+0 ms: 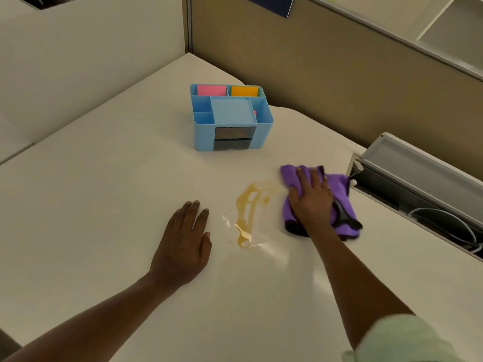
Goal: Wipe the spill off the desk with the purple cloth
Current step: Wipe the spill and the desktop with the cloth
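Note:
A yellowish-brown spill (248,210) streaks the middle of the cream desk (104,192), with a faint smear trailing toward its upper right. The purple cloth (342,189), edged in dark trim, lies crumpled just right of the spill. My right hand (311,199) presses flat on the cloth, fingers spread and pointing away from me. My left hand (185,244) rests palm down on the bare desk to the left of the spill, holding nothing.
A light blue desk organiser (230,118) with pink and orange notes stands behind the spill. At the right edge an open cable tray (418,184) with grey cables runs along the desk. Partition walls (326,74) enclose the back.

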Demonstrator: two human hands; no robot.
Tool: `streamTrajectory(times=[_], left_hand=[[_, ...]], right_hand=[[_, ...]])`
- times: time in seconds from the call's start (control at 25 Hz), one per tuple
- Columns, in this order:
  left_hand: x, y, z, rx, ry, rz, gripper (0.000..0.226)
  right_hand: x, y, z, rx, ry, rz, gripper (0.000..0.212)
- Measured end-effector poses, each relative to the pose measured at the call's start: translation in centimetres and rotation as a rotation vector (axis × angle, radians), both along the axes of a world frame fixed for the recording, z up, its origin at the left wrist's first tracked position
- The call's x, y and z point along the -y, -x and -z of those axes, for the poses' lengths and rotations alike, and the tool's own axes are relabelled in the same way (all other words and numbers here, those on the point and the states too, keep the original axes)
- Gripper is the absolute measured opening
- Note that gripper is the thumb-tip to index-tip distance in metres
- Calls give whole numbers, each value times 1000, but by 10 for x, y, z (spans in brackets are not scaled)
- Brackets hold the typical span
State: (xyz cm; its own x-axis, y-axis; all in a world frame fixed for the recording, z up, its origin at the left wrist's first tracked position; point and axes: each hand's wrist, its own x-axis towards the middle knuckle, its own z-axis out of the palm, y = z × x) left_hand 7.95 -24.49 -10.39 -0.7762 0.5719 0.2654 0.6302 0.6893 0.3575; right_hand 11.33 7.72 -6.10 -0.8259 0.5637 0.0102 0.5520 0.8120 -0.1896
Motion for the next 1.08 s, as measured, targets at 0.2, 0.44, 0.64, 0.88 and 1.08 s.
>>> streamTrajectory(times=[0.2, 0.44, 0.64, 0.88, 1.08], left_hand=[[1, -2, -3, 10, -38, -5, 51], [-1, -2, -5, 1, -25, -5, 50], [1, -1, -3, 12, -46, -3, 48], [0, 0, 1, 4, -29, -6, 49], [1, 0, -1, 27, -57, -13, 50]], right_hand=[[62, -36, 20, -150, 74, -398, 50], [23, 23, 4, -146, 87, -146, 47], [99, 11, 20, -110, 117, -427, 50], [69, -13, 21, -79, 41, -407, 52], [122, 17, 24, -16, 17, -270, 58]])
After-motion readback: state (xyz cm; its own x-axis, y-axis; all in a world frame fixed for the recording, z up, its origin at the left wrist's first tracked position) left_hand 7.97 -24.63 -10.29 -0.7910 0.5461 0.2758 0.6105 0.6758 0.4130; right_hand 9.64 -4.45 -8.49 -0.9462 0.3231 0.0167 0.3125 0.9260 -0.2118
